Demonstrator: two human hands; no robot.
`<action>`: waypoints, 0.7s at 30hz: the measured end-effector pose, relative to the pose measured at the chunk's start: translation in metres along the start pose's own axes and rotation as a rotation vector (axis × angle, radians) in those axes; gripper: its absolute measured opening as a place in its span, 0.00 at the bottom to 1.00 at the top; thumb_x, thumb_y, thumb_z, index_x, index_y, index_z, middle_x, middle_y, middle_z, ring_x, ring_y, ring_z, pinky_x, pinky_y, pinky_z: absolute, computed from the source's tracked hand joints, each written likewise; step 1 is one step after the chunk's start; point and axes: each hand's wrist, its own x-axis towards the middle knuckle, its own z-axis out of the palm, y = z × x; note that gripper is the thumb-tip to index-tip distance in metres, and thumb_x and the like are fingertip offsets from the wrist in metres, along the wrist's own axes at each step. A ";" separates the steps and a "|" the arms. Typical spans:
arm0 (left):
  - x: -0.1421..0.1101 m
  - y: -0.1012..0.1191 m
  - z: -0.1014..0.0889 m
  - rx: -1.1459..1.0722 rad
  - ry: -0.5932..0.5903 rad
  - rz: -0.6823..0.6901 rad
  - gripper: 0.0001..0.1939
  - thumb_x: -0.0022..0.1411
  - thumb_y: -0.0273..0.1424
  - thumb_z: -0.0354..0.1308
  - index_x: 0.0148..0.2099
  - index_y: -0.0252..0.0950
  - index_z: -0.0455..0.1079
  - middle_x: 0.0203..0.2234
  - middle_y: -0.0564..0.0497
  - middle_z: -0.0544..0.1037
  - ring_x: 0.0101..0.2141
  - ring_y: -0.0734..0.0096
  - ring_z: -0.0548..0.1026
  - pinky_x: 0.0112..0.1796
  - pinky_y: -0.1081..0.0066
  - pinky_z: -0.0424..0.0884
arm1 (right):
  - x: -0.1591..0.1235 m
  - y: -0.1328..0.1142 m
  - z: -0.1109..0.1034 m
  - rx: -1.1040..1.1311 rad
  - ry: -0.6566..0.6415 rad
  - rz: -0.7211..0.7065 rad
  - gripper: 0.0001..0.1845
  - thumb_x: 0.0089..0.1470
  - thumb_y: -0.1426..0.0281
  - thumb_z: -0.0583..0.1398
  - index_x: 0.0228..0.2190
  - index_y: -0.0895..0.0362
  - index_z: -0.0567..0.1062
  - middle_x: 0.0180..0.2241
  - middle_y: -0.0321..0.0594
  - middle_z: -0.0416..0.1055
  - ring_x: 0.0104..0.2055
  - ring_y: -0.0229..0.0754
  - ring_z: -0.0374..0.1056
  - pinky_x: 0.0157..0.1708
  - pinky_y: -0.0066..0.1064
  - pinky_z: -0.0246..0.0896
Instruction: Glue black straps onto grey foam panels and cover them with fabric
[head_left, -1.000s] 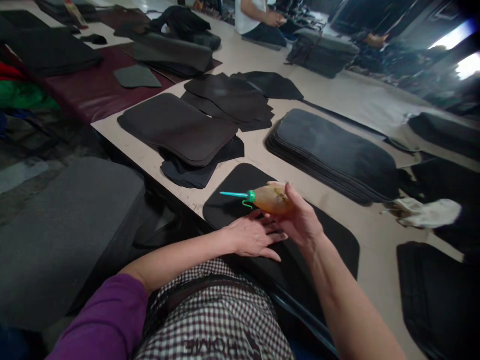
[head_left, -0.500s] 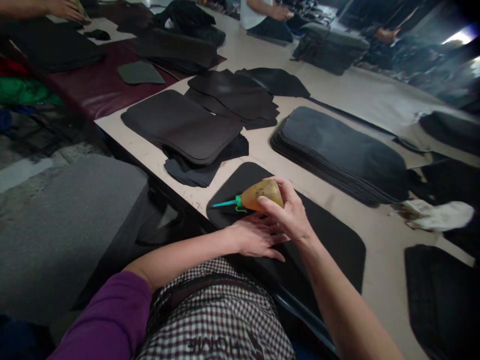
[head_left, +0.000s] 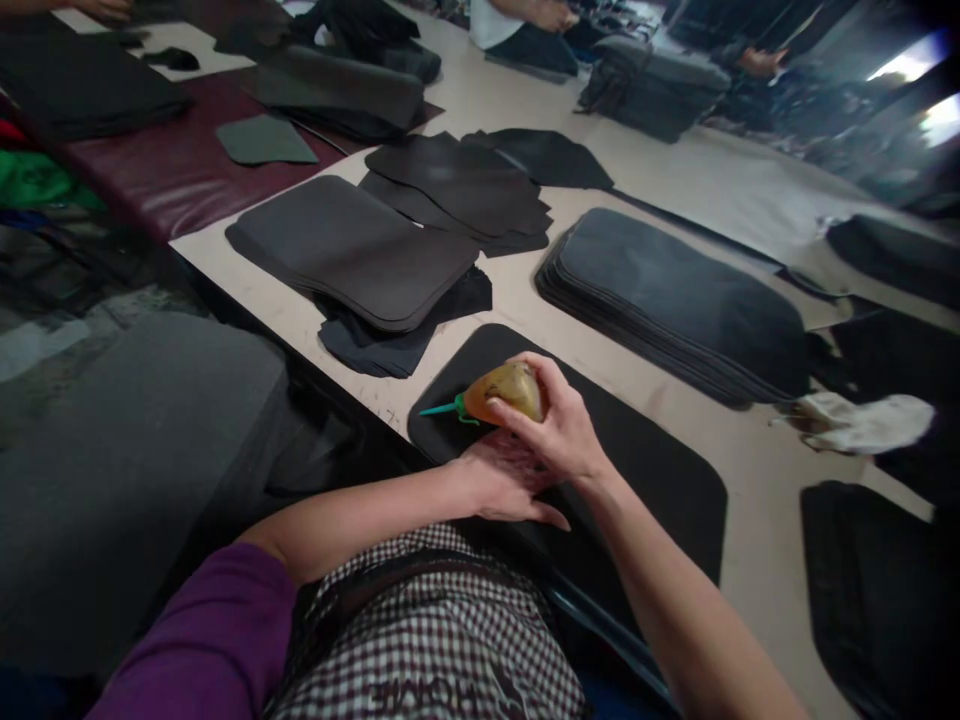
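The left hand [head_left: 504,478] lies on the black panel [head_left: 660,470], its fingers extended and slightly spread. Above it, the right hand [head_left: 559,425] has its fingers wrapped around a soft, rounded bottle [head_left: 506,392] of amber liquid, over the panel's left part; its green collar and thin blue-green nozzle point left. The smooth, round-cornered panel rests on the pale counter [head_left: 757,500]. Farther left sits a dark brown stack [head_left: 352,245]; farther right, a thick black stack [head_left: 675,295] and crumpled whitish cloth [head_left: 870,422].
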 end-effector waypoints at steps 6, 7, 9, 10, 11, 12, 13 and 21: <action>0.000 -0.001 0.000 0.019 0.012 0.008 0.39 0.70 0.61 0.44 0.70 0.41 0.62 0.68 0.43 0.64 0.70 0.50 0.53 0.67 0.44 0.47 | 0.017 0.020 -0.013 -0.091 0.106 -0.056 0.30 0.54 0.48 0.68 0.51 0.50 0.71 0.46 0.41 0.73 0.45 0.52 0.71 0.48 0.42 0.66; 0.001 -0.001 0.000 0.026 0.025 0.008 0.39 0.70 0.62 0.44 0.71 0.41 0.61 0.69 0.43 0.63 0.70 0.51 0.53 0.67 0.44 0.47 | 0.021 0.024 -0.016 -0.104 0.131 -0.051 0.31 0.54 0.47 0.67 0.51 0.51 0.71 0.45 0.41 0.73 0.45 0.52 0.71 0.48 0.42 0.66; 0.001 -0.001 0.001 0.038 0.054 0.015 0.40 0.71 0.61 0.42 0.71 0.41 0.60 0.70 0.42 0.61 0.71 0.53 0.52 0.67 0.44 0.46 | 0.031 0.033 -0.022 -0.132 0.197 -0.037 0.32 0.54 0.45 0.66 0.51 0.52 0.70 0.45 0.42 0.74 0.44 0.52 0.71 0.48 0.43 0.67; 0.001 -0.001 0.001 0.043 0.067 0.018 0.40 0.71 0.61 0.41 0.71 0.41 0.60 0.71 0.42 0.60 0.71 0.53 0.52 0.68 0.44 0.46 | 0.037 0.038 -0.024 -0.152 0.238 -0.027 0.34 0.53 0.44 0.66 0.52 0.52 0.70 0.45 0.43 0.74 0.44 0.52 0.71 0.48 0.43 0.67; 0.000 -0.001 0.002 0.047 0.075 0.022 0.40 0.71 0.61 0.40 0.71 0.41 0.60 0.71 0.42 0.59 0.71 0.54 0.53 0.68 0.45 0.46 | 0.042 0.043 -0.027 -0.176 0.283 -0.013 0.35 0.53 0.43 0.65 0.52 0.53 0.70 0.45 0.43 0.74 0.44 0.53 0.71 0.49 0.43 0.67; 0.000 -0.001 0.002 0.050 0.081 0.025 0.40 0.71 0.61 0.40 0.72 0.41 0.59 0.71 0.42 0.59 0.70 0.54 0.53 0.68 0.45 0.46 | 0.048 0.049 -0.030 -0.205 0.334 0.000 0.36 0.52 0.42 0.65 0.53 0.53 0.69 0.45 0.44 0.74 0.45 0.53 0.71 0.49 0.44 0.67; 0.000 -0.001 0.003 0.053 0.086 0.028 0.40 0.71 0.61 0.40 0.72 0.40 0.59 0.71 0.41 0.59 0.70 0.54 0.53 0.68 0.45 0.46 | 0.053 0.053 -0.032 -0.236 0.385 0.014 0.37 0.52 0.42 0.64 0.53 0.54 0.69 0.45 0.45 0.75 0.45 0.54 0.71 0.50 0.44 0.67; 0.002 -0.002 0.005 0.060 0.097 0.052 0.39 0.72 0.60 0.38 0.72 0.41 0.58 0.71 0.41 0.58 0.71 0.55 0.53 0.67 0.45 0.48 | 0.053 0.066 -0.055 -0.304 0.681 0.096 0.39 0.51 0.41 0.64 0.53 0.54 0.70 0.48 0.48 0.75 0.48 0.56 0.73 0.52 0.47 0.67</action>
